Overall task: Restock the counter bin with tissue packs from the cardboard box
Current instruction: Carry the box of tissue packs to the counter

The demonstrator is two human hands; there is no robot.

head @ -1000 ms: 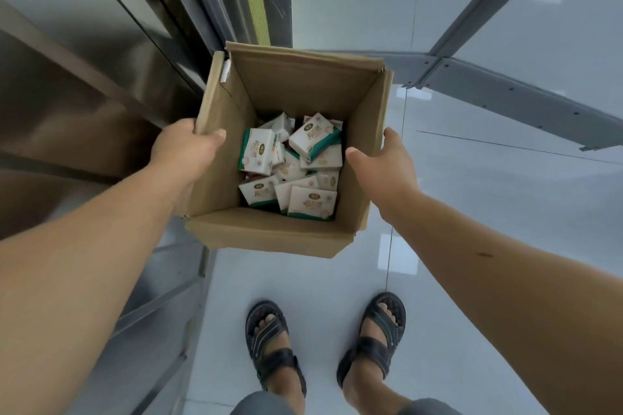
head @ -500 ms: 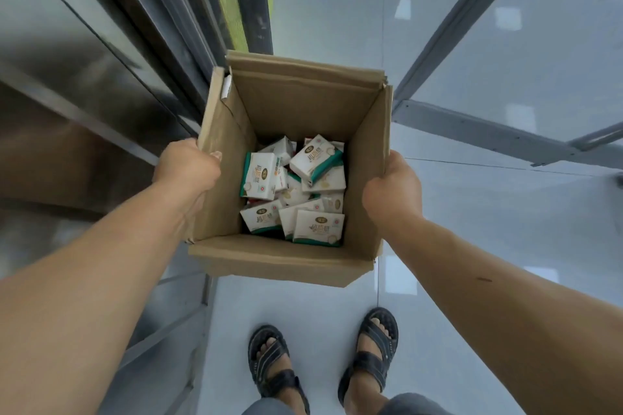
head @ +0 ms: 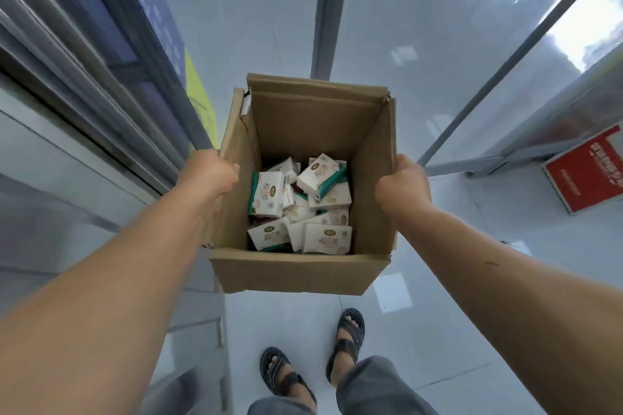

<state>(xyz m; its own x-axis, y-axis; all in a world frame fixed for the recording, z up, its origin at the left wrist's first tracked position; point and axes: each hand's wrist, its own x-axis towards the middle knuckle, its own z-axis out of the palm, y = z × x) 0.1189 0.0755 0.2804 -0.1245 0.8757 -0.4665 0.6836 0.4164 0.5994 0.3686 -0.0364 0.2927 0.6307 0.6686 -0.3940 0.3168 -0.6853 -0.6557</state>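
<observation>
An open cardboard box (head: 296, 271) hangs in front of me above the floor, carried by both hands. My left hand (head: 210, 173) grips its left wall at the rim. My right hand (head: 403, 184) grips the right wall at the rim. Several white and green tissue packs (head: 305, 205) lie jumbled on the box's bottom. The counter bin is not in view.
A metal-framed wall with dark door tracks (head: 84, 84) runs along my left. Grey metal posts (head: 328, 7) stand ahead on the glossy pale floor. A red carton (head: 586, 175) lies on the floor at the right. My sandalled feet (head: 313, 357) are below the box.
Both hands have closed tighter on the box's walls. The surroundings have shifted as I carry the box forward and turn; the red carton has come into view at the right.
</observation>
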